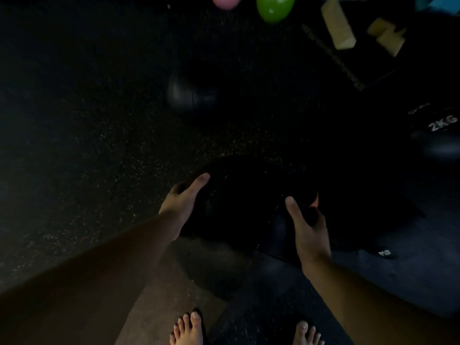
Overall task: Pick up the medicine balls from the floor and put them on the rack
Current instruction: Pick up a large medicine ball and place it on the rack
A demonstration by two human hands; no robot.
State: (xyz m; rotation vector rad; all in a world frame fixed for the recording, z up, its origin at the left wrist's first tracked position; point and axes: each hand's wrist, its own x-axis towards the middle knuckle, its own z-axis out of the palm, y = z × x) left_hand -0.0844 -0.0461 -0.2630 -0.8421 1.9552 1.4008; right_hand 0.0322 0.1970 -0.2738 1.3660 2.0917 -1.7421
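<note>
A large black medicine ball [246, 200] is held between both hands, over the dark rubber floor. My left hand [184, 197] grips its left side with the thumb laid over the top. My right hand [308, 227] clasps its right side, thumb up on the ball. A second dark ball [191, 94] rests on the floor further ahead. Another dark ball [211, 270] lies on the floor just below the held one, partly hidden by it. A green ball [275, 7] and a pink ball [226, 1] lie at the top edge. The rack is out of view.
Pale wooden blocks [338, 23] sit on a dark platform at the top right. A black ball marked 2KG [440, 125] lies at the right edge. My bare feet [186, 329] stand at the bottom. The scene is very dim.
</note>
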